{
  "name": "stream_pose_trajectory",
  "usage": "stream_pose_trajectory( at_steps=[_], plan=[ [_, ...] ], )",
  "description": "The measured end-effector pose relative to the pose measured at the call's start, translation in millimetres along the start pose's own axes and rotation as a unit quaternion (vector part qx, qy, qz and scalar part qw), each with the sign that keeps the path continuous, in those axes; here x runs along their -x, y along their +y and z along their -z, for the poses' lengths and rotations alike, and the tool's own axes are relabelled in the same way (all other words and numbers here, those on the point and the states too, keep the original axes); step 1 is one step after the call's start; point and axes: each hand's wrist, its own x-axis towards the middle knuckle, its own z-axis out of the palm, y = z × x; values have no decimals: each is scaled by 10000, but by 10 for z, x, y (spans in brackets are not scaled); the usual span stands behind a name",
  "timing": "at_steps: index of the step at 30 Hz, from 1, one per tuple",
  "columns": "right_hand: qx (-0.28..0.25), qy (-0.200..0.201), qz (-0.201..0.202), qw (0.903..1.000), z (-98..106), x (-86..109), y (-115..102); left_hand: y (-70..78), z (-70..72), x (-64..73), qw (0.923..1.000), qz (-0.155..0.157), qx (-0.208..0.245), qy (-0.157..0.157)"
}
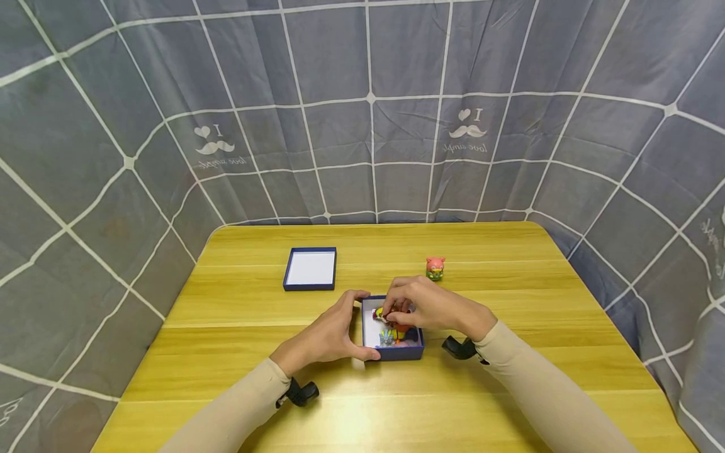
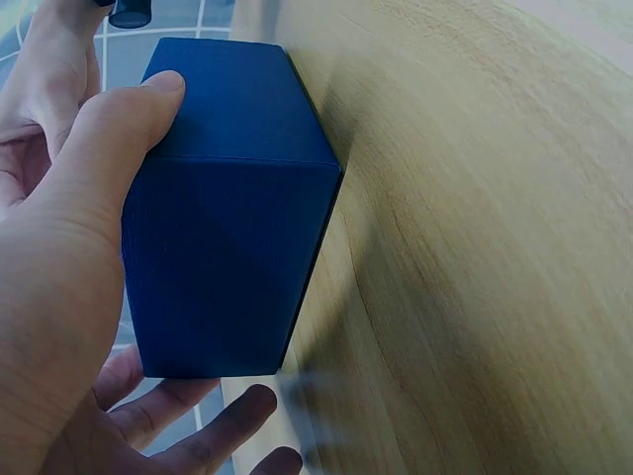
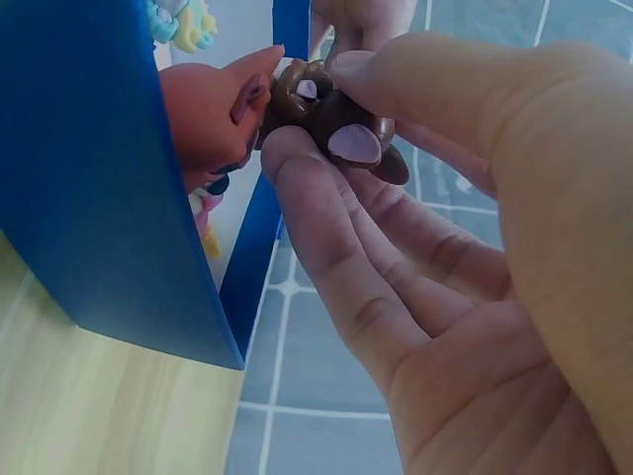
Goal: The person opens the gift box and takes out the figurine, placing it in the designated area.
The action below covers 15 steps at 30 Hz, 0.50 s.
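A: Where do we see edges and room?
B: The blue box [image 2: 232, 257] stands open side up, well in from the table's edges. We see wood running wide on both sides of it, and the open top leaves a way in from above
A: And the fingers?
B: The left hand [image 1: 334, 327] grasps the box, thumb on the near wall, other fingers at the far side. The right hand [image 1: 419, 302] pinches a brown figurine [image 3: 334, 117] at the box's mouth, right beside an orange figurine [image 3: 213, 114] inside
A: What surface and room do we have?
B: A yellowish wooden table [image 1: 215, 340], with a grey curtain [image 1: 340, 132] gridded in white round its back and sides
A: Our count?
B: One box, one white-lined lid [image 1: 310, 268] beyond it to the left, one pink figurine [image 1: 435, 268] beyond to the right. Several figurines overlap inside, so we cannot tell their exact number
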Motion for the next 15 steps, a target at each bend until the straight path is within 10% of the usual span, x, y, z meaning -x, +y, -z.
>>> stream_pose_trajectory(
  at_steps=[15],
  plan=[
    [4,111,67,9999,62,64,19,-27,-10,5,9999,-82,34,55]
  ],
)
